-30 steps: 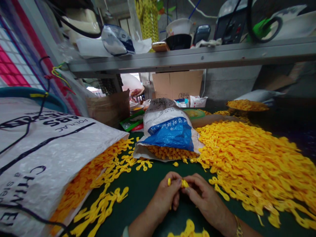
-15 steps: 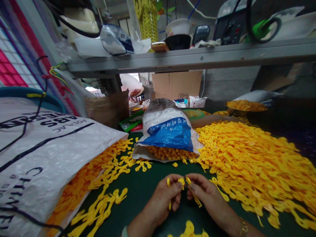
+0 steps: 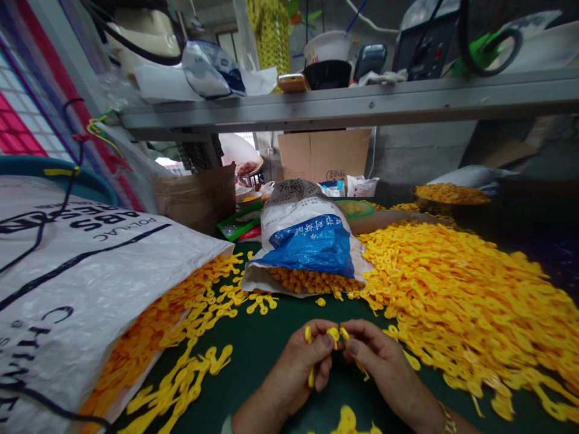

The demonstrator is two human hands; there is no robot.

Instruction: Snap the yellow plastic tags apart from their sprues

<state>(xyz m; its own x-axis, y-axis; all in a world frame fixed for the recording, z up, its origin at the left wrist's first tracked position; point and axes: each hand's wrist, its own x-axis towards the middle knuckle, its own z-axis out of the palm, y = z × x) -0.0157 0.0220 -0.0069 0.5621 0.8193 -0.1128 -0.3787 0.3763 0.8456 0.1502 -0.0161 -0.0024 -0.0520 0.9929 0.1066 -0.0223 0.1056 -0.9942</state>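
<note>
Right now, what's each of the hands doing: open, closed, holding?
Left hand: closed, pinching a yellow piece.
Right hand: closed, pinching another yellow piece.

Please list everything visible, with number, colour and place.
Large sack: one, white, left
Smaller sack: one, white and blue, centre
Plastic pieces: uncountable, yellow, heaped right, strewn left, inside both sacks
Tray: one, green, left of smaller sack
Cardboard boxes: at least two, brown, behind sacks
Tub: one, teal, left edge
Shelf: one, grey, across top
Phone: one, gold, on shelf
Bowls: two, white and black, right of phone
Tabletop: one, dark green, foreground
Left hand: one, bare, lower centre, holding plastic pieces
Right hand: one, bare, beside it, holding another
</note>
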